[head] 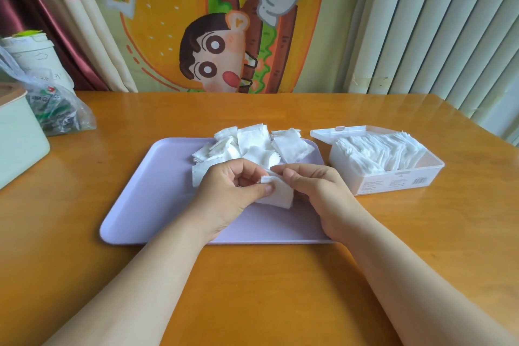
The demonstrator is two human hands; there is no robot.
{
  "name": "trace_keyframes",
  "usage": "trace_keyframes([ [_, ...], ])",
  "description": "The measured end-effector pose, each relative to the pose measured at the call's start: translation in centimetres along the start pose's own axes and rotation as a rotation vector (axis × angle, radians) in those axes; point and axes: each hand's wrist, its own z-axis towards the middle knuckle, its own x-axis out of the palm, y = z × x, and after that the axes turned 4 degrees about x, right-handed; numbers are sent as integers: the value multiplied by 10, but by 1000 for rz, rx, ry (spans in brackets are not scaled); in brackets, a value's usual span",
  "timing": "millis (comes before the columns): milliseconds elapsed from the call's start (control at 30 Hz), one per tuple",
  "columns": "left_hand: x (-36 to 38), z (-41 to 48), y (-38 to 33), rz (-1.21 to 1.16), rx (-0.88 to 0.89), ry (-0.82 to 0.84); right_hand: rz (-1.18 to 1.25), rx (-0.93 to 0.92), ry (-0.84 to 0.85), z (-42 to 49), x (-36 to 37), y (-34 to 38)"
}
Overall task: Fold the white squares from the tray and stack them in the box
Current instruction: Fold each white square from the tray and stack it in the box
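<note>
A pale lilac tray (146, 194) lies on the wooden table in front of me. At its far side sits a loose pile of white squares (252, 146). Over the tray's middle, my left hand (227, 194) and my right hand (317, 191) both pinch one white square (278, 194) by its upper edge; the rest of it hangs down between them. To the right of the tray stands an open white box (393, 181), its lid tipped back, with a row of several white squares (379, 152) stacked inside.
At the left edge stand a mint-green container (19, 143), a clear plastic bag (59, 107) of green items and a pale cup (36, 56). A cartoon cloth hangs behind the table, with vertical blinds at the right.
</note>
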Motion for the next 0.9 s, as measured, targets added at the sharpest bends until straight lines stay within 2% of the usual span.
trace_keyframes([
  [133,0,0,1,26,-6,-19,-17,-41,59,-2,0,0],
  [333,0,2,3,166,0,-34,-230,-148,-89,5,0,-10],
  [533,3,5,7,212,-6,-71,-325,-161,-172,7,1,-11],
  [900,6,4,8,267,31,20,-459,-122,9,3,2,-8],
])
